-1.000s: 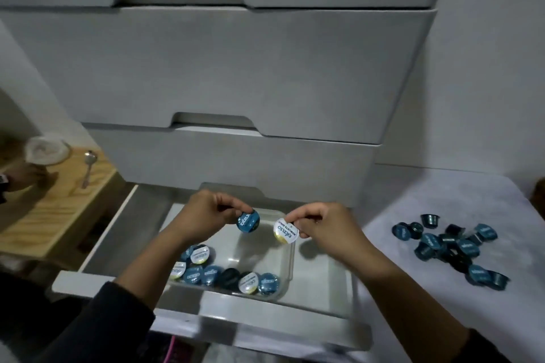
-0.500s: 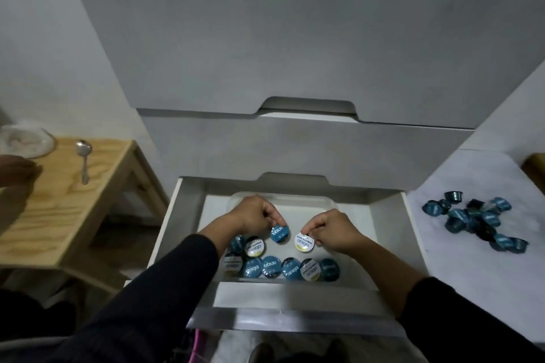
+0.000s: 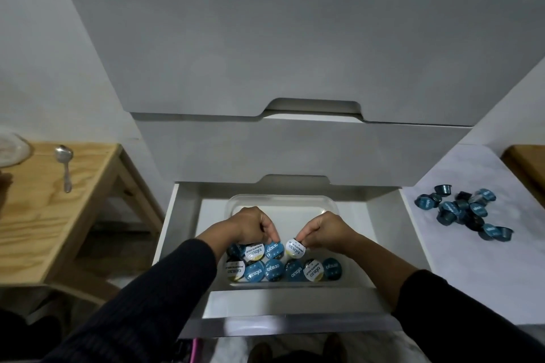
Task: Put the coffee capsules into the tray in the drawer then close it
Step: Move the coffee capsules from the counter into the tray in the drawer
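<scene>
The bottom drawer [image 3: 383, 247] stands pulled out, with a clear plastic tray [image 3: 283, 200] inside it. Several coffee capsules [image 3: 292, 270] sit lid-up in rows along the tray's near side. My left hand [image 3: 253, 225] pinches a blue-lidded capsule [image 3: 273, 249] low in the tray, beside the second row. My right hand [image 3: 327, 231] pinches a white-lidded capsule [image 3: 294, 247] right next to it. A pile of loose blue capsules [image 3: 463, 212] lies on the white surface to the right of the drawer.
Closed grey drawer fronts [image 3: 295, 68] rise above the open one. A wooden side table [image 3: 53, 200] at left carries a spoon [image 3: 65, 165] and a glass dish [image 3: 11, 149]. Another wooden edge [image 3: 528, 165] shows at far right.
Both hands have come down from above the tray to its second row, each still holding its capsule. The view has shifted left and tilted downward.
</scene>
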Motion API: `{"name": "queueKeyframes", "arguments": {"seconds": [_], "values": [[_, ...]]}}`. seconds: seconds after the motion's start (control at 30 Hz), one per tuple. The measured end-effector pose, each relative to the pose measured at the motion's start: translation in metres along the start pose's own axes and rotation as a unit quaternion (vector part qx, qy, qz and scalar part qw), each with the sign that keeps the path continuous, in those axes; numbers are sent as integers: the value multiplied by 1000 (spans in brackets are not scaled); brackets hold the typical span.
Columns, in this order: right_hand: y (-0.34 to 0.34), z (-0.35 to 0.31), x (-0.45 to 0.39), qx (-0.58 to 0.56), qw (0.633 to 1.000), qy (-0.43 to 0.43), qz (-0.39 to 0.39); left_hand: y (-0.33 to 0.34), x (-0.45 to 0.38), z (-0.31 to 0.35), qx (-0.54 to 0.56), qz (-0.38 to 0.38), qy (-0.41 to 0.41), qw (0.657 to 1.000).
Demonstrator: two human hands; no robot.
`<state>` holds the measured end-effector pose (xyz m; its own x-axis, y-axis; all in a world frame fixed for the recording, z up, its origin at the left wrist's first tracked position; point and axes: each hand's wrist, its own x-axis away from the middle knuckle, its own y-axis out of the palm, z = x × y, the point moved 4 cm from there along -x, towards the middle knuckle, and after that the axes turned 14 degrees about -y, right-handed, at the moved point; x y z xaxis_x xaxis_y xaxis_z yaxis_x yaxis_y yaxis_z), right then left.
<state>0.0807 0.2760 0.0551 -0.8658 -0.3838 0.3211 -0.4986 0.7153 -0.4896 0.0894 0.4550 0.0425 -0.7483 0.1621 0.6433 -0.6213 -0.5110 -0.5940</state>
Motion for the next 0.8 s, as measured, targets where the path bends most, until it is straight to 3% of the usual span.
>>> {"name": "queueKeyframes", "arguments": {"seconds": [0.33,0.47,0.67,0.8], "values": [[4,-2,0,7,1000,0,-12,-2,7,1,7,0,2,1000],[5,-6,3,18,999,-16,-21,-6,14,4,20,34,6,999],[11,-22,7,145,986,-77,0,-8,39,18,-43,93,-1,995],[21,-37,13,265,957,-116,20,1,59,25,-87,169,-24,982]]}}
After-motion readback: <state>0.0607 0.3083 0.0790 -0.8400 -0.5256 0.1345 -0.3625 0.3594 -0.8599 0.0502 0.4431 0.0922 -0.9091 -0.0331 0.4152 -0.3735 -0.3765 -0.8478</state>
